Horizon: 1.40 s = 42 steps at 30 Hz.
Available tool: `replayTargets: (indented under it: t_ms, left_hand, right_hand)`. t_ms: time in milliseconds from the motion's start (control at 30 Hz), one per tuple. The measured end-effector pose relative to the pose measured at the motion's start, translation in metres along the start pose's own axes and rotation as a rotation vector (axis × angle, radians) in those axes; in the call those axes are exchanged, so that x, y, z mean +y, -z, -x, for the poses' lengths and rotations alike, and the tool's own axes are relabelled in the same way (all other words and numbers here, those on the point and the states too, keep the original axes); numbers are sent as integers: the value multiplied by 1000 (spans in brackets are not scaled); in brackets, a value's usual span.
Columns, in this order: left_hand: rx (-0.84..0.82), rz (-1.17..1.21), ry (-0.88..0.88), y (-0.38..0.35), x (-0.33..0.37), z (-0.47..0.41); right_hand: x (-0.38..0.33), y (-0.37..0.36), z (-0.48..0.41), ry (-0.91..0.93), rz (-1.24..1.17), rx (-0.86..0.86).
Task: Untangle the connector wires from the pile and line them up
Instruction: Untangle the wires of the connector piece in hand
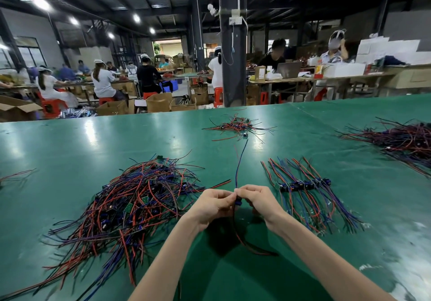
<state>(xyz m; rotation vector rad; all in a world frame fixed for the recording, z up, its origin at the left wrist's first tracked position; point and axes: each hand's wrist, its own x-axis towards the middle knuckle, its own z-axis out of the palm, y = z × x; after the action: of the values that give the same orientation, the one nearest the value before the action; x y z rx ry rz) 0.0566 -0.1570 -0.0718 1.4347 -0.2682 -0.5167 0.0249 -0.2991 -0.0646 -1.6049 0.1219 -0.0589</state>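
Observation:
A tangled pile of red, blue and black connector wires [135, 202] lies on the green table [70, 151] to my left. To my right, several wires [303, 191] lie side by side in a row, their blue connectors in a line. Between them, my left hand [214, 204] and my right hand [258, 199] pinch one connector wire [238, 204] at its small blue connector. Its blue lead runs up and away from me; its red and black leads hang down toward me.
A small heap of wires [238, 125] lies farther back at the centre, and a large dark heap [405, 139] sits at the far right. A few stray wires lie at the left edge. Beyond the table, people work at benches around a dark pillar [233, 55].

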Motion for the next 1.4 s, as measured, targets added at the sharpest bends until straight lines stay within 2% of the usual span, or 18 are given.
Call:
replayTargets:
  t_ms: [233, 400, 533, 833, 1100, 1300, 1400]
  left_hand:
    - [-49, -26, -33, 2, 0, 1]
    - [128, 40, -61, 2, -3, -2]
    - [220, 170, -50, 9, -4, -9]
    - [194, 288, -38, 11, -6, -10]
    - [142, 140, -10, 11, -7, -7]
    - [151, 69, -39, 12, -7, -6]
    - [171, 38, -76, 11, -7, -5]
  right_hand:
    - [4, -2, 1, 25, -6, 60]
    - [7, -11, 0, 29, 4, 91]
    - [13, -13, 3, -12, 23, -2]
    - [17, -16, 7, -60, 55, -112]
    - [16, -15, 9, -32, 149, -73]
    - [10, -17, 16, 102, 446, -50]
    - [8, -17, 17, 72, 421, -81]
